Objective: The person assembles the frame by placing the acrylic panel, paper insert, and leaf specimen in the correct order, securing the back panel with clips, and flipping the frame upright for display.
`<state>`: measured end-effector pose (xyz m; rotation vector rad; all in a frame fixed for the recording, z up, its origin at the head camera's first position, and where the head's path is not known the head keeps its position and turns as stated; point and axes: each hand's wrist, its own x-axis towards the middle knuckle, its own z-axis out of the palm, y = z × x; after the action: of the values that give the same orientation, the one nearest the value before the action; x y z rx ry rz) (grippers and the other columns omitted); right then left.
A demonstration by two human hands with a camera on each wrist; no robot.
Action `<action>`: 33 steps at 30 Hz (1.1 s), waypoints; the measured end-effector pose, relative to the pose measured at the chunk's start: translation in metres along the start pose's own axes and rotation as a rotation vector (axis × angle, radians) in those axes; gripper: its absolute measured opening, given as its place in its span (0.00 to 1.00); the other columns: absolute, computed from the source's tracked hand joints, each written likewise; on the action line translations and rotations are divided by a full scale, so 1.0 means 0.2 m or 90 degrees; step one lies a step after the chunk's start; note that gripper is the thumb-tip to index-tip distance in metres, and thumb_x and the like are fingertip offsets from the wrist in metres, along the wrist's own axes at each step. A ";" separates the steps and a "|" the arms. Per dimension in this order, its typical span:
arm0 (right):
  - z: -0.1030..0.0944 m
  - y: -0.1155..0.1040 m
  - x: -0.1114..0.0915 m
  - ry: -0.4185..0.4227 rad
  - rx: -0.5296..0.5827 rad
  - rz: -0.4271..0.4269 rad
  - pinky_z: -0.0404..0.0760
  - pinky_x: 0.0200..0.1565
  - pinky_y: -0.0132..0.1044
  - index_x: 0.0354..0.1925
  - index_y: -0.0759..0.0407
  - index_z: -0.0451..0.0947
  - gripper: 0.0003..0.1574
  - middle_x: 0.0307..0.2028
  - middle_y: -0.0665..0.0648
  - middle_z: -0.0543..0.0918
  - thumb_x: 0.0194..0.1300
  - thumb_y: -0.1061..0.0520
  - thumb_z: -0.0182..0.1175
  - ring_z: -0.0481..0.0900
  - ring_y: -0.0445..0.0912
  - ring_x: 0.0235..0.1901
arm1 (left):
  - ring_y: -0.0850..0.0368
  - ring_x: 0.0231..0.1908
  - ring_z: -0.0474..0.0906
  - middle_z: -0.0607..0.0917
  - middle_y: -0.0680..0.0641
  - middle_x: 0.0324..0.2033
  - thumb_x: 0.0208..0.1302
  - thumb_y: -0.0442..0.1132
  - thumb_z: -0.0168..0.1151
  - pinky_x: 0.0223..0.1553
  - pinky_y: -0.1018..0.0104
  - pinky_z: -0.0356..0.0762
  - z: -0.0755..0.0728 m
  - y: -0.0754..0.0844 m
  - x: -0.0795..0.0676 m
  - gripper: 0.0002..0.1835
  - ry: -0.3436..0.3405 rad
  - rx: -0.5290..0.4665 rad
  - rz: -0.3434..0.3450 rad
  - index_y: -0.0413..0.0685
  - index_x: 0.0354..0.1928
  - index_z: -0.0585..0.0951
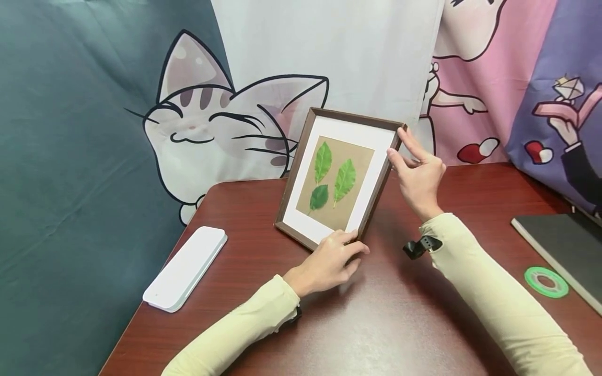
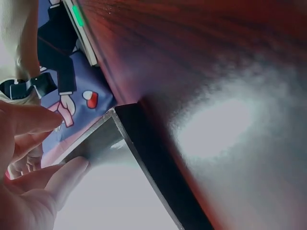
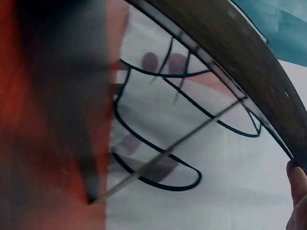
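Note:
A brown picture frame (image 1: 293, 183) with a white mat and three green leaves (image 1: 345, 180) on tan backing stands tilted on the table. My left hand (image 1: 329, 263) grips its lower right edge, thumb on the front in the left wrist view. At the upper right corner my right hand (image 1: 420, 180) pinches the frame between thumb and fingers. The right wrist view shows the frame's edge (image 3: 225, 45) from behind, a fingertip on it. There a thin cord (image 3: 165, 153) runs from the back to a dark, blurred support leg (image 3: 72, 96).
A white flat case (image 1: 185, 269) lies at the table's left edge. To the right are a green ring-shaped spool (image 1: 533, 278) and a dark flat notebook or board (image 1: 564, 235). Cartoon-printed curtains (image 1: 376, 52) hang behind the reddish wooden table (image 1: 376, 324).

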<state>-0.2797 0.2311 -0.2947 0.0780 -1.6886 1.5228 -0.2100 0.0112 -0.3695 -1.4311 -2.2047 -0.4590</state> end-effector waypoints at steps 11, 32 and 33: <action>-0.01 0.14 -0.18 -0.116 -0.156 -0.050 0.76 0.28 0.15 0.64 0.33 0.75 0.34 0.54 0.60 0.85 0.62 0.54 0.70 0.76 0.18 0.18 | 0.48 0.48 0.81 0.84 0.45 0.47 0.64 0.38 0.64 0.55 0.59 0.78 0.04 0.01 0.10 0.05 -0.083 0.030 -0.027 0.56 0.40 0.86; -0.05 0.08 -0.41 -0.296 -0.276 -0.003 0.77 0.30 0.20 0.77 0.31 0.52 0.65 0.72 0.62 0.68 0.53 0.66 0.72 0.81 0.27 0.22 | 0.44 0.52 0.80 0.85 0.43 0.50 0.57 0.33 0.65 0.57 0.51 0.76 -0.30 -0.58 -0.02 0.13 0.110 -0.023 -0.371 0.45 0.46 0.85; -0.05 0.08 -0.41 -0.301 -0.276 0.002 0.78 0.30 0.21 0.77 0.30 0.52 0.65 0.72 0.63 0.68 0.53 0.66 0.72 0.82 0.28 0.21 | 0.43 0.52 0.79 0.83 0.41 0.52 0.57 0.33 0.64 0.58 0.50 0.75 -0.30 -0.62 -0.04 0.16 0.130 -0.047 -0.402 0.44 0.49 0.83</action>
<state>-0.2310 0.2063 -0.3578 0.2187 -2.3624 1.1620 -0.3090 -0.0753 -0.3259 -0.6458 -2.4490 -0.8578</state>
